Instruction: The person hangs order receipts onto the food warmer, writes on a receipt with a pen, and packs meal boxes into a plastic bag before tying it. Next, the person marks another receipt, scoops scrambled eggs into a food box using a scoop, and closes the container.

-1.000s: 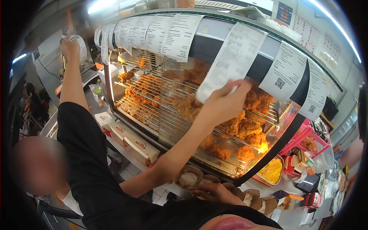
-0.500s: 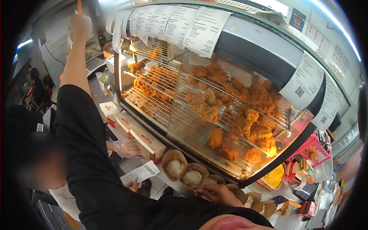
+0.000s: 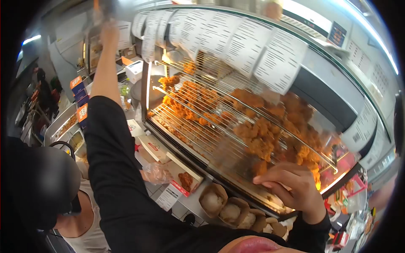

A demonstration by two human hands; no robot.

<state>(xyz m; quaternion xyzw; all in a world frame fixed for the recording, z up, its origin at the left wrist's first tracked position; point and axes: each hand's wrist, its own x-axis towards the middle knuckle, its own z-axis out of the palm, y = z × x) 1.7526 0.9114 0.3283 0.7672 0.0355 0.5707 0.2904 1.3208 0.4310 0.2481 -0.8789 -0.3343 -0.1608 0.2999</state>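
Note:
My left hand (image 3: 109,33) is raised high at the upper left, the arm stretched out in a black sleeve. Motion blurs it, but the fingers look closed around something with a dark and orange smear above it. My right hand (image 3: 297,185) is in front of the lower glass of the heated display cabinet (image 3: 181,154), its fingers bent and apart, holding nothing visible. Whether it touches the glass I cannot tell. Behind it, fried chicken (image 3: 261,139) lies on wire racks. Below stand brown paper cups of rice (image 3: 231,213).
At the left, a person in a dark cap has a gloved hand (image 3: 156,173) beside an open box with fried chicken (image 3: 185,181). A printed receipt (image 3: 168,197) is just below. Printed sheets (image 3: 249,46) hang over the cabinet top. Orange and blue boxes (image 3: 78,86) are stacked at left.
My right hand has risen from the paper cups to the cabinet glass. My left hand stays raised. The view has shifted, and the chicken box by the gloved hand now shows open.

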